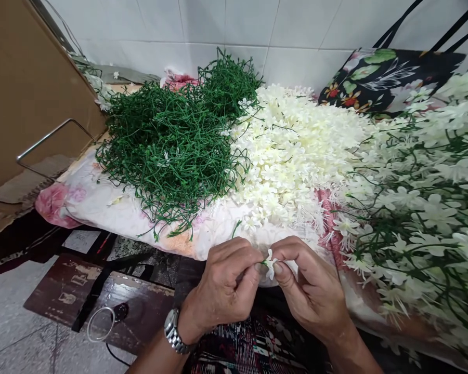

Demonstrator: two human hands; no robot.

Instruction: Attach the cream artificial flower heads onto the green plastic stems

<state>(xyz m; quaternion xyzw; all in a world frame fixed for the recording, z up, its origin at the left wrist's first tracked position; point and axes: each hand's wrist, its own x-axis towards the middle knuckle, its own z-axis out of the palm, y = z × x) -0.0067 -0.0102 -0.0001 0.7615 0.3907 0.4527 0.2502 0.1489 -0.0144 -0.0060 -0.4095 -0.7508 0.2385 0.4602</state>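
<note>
My left hand (234,278) pinches a green plastic stem, whose tip shows between thumb and forefinger and whose other end sticks up behind the hand. Thumb and forefinger of my right hand (310,285) are closed on a small white artificial flower (270,265), which meets the stem tip between the two hands. Beyond my left hand lies a tangled heap of green plastic stems (171,150). A pile of loose white flower heads (292,150) spreads behind my right hand. Farther right are bunches of white flowers on green stems (432,223).
A floral cloth (113,208) covers the work surface. A cardboard box (35,93) with a metal wire handle stands left. A black floral bag (390,83) leans against the tiled wall. Below left are a worn brown wooden board (136,306) and a clear round ring (101,324).
</note>
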